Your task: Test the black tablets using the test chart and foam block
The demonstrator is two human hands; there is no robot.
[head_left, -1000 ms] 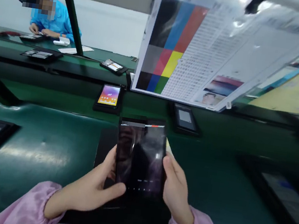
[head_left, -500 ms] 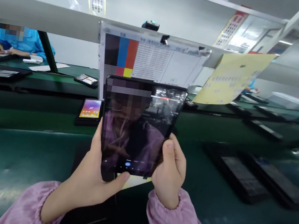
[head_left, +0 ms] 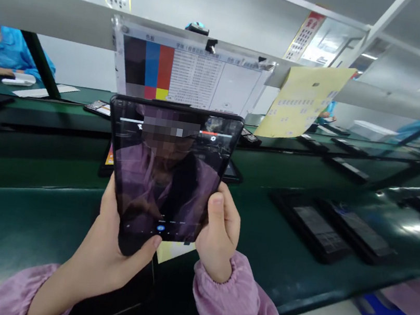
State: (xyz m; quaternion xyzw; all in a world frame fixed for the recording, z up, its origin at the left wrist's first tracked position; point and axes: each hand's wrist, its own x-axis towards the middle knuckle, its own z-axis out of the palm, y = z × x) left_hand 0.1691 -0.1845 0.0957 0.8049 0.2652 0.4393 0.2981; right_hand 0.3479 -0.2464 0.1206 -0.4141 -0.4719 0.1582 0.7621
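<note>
Between my two hands a black tablet (head_left: 162, 187) is held upright, its dark screen facing me with a camera app's controls along the bottom and a reflection on the glass. My left hand (head_left: 109, 248) grips its lower left edge, the thumb lying by the blue shutter button. On the right edge, my right hand (head_left: 220, 230) is closed round the side with its thumb on the front. Behind the tablet hangs a printed test chart (head_left: 195, 71) with colour blocks and small text, its lower part covered. A yellow paper (head_left: 174, 252) shows just under the tablet.
Two dark trays with devices (head_left: 321, 229) lie on the green bench (head_left: 248, 268) at right. A yellow sheet (head_left: 305, 103) hangs from the rail. Across the bench sits a co-worker in blue (head_left: 20, 53). A blue stool (head_left: 387, 313) stands low at right.
The view has swung to the right, so the surroundings sit further left. The tablet now covers more of the lit device behind it. Both hands keep their hold.
</note>
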